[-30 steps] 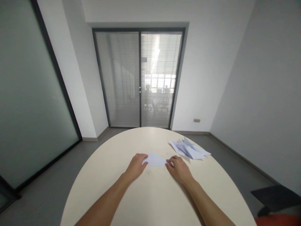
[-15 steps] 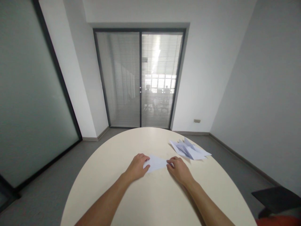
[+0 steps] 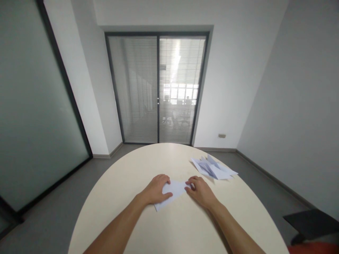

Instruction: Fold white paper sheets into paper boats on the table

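Note:
A white sheet of folded paper [image 3: 174, 190] lies on the table between my two hands, narrowing toward the right. My left hand [image 3: 158, 189] rests over its left part, thumb and fingers apart, covering some of it. One corner pokes out below the left palm. At the narrow right end, my right hand [image 3: 199, 190] has its fingers and thumb closed on the tip, which is mostly hidden by them.
A pile of folded white papers [image 3: 215, 168] sits near the right rim of the round cream table [image 3: 127, 176]. Beyond the table are glass doors with blinds [image 3: 159, 88]. A dark flat object [image 3: 312, 223] and something red [image 3: 315, 248] are at the lower right.
The folded paper has turned, its left corner now showing below my left palm. My left hand has shifted slightly right across it, and my right hand slightly left.

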Tool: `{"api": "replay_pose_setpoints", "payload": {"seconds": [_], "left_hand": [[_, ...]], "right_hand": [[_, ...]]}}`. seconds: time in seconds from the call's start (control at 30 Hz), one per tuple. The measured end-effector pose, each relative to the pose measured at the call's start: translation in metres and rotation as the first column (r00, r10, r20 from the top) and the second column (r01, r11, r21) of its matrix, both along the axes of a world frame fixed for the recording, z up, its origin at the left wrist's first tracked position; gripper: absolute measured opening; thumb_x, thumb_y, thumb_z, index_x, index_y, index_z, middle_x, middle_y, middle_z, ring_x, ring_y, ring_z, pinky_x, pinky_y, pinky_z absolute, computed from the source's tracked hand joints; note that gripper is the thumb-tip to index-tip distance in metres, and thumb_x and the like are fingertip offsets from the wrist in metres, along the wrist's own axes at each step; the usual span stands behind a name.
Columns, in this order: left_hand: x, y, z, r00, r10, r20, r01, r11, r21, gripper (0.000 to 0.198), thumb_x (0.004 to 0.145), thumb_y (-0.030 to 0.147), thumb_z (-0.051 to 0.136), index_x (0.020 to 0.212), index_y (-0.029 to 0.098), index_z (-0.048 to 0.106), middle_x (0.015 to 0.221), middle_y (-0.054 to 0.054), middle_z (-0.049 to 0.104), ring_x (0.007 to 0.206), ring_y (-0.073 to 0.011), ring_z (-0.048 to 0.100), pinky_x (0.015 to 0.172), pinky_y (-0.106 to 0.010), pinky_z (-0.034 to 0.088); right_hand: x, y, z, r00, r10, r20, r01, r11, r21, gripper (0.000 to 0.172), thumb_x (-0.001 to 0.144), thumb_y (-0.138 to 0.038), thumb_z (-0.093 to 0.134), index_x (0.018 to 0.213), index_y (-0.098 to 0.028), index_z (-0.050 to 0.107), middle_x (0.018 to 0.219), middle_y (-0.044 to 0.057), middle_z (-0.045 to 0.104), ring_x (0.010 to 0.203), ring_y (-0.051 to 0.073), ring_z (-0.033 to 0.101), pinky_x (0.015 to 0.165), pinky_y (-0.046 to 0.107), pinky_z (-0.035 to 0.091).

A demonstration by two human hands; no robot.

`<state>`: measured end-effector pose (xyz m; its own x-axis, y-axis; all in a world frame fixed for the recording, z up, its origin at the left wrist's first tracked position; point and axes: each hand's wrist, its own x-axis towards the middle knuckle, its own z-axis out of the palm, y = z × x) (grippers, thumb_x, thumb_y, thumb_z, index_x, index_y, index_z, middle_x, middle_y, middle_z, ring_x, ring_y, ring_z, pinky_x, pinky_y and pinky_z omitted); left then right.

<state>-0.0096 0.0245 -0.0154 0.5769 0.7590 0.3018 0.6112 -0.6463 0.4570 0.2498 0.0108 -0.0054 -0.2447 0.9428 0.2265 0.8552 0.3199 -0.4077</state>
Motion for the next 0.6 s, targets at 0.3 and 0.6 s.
{"api": "replay_pose_setpoints", "payload": {"seconds": [0.3,0.6], "left_hand": [[-0.0005,0.0056,0.0022,0.999,0.042,-0.014,-0.044,0.987,-0.152,0.065,0.064,0.043,0.082,0.119,0.019,0.058,0.119,-0.01,0.054,0.117,-0.0291,0.046,0.104,-0.04,0.038],[0.0002,0.0064,0.0028,0.997,0.016,0.07,0.002,0.967,-0.254,0.07,0.054,0.038,0.089,0.114,0.021,0.056,0.12,-0.007,0.05,0.114,-0.0269,0.045,0.1,-0.039,0.039]], "right_hand": [[-0.0034,-0.0018,0.0011,0.997,0.071,-0.022,-0.071,0.997,0.015,0.025,0.082,-0.034,0.06,0.099,-0.021,0.072,0.104,0.008,0.069,0.101,0.024,0.059,0.091,0.034,0.043],[-0.0024,-0.0028,0.0024,0.988,0.137,-0.075,-0.135,0.99,0.03,0.028,0.083,-0.036,0.06,0.106,-0.022,0.07,0.106,0.008,0.069,0.103,0.025,0.058,0.092,0.034,0.043]]}}
